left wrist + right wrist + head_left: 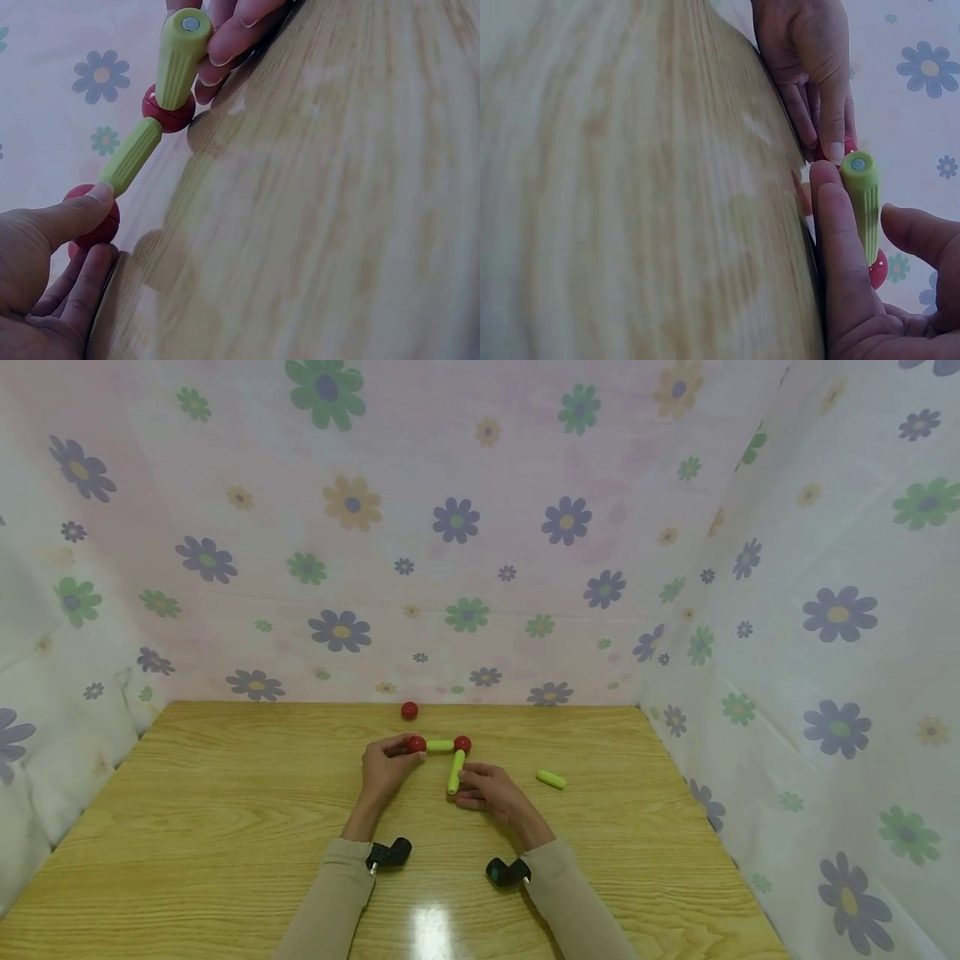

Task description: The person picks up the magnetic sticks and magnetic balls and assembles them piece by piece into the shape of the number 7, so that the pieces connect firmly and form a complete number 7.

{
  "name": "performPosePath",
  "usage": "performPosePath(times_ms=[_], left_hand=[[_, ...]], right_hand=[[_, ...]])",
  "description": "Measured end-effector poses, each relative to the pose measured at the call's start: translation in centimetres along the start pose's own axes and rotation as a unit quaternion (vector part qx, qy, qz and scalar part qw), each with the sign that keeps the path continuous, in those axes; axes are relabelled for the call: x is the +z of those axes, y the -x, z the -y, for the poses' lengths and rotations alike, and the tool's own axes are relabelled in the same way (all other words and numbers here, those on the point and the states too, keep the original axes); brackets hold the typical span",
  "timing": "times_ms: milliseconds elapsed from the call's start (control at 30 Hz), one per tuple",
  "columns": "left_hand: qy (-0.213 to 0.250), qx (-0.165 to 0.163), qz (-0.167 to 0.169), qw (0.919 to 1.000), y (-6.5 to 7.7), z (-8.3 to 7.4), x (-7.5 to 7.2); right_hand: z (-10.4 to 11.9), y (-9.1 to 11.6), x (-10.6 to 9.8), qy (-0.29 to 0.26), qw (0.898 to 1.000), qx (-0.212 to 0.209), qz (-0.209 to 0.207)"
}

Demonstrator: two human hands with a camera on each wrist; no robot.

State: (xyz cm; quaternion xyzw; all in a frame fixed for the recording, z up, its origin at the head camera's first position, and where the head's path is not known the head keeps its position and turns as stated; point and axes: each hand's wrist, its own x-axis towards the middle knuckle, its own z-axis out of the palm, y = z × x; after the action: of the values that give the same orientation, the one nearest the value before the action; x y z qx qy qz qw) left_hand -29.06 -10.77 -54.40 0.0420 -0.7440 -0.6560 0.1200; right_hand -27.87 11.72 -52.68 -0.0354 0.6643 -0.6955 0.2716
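Two red balls and two ribbed yellow-green sticks form an L-shaped piece over the wooden table. My left hand holds the left ball between thumb and fingers. From that ball a stick runs across to the second red ball. Off the second ball, another stick points back toward me, its free end showing a round silvery disc in both wrist views. My right hand has this stick between its thumb and fingers. Parts of both balls are hidden in the right wrist view.
One loose red ball lies near the table's back edge. To the right of my right hand is a loose yellow-green stick. Flower-patterned cloth hangs behind and at both sides of the table.
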Motion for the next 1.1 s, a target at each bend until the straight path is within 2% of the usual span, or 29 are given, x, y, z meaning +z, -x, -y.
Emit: performPosePath(times_ms=[1100], left_hand=[[0.0, 0.001, 0.001, 1.0, 0.12, -0.15, 0.0]], right_hand=[[-0.35, 1.0, -0.08, 0.01, 1.0, -0.002, -0.008]])
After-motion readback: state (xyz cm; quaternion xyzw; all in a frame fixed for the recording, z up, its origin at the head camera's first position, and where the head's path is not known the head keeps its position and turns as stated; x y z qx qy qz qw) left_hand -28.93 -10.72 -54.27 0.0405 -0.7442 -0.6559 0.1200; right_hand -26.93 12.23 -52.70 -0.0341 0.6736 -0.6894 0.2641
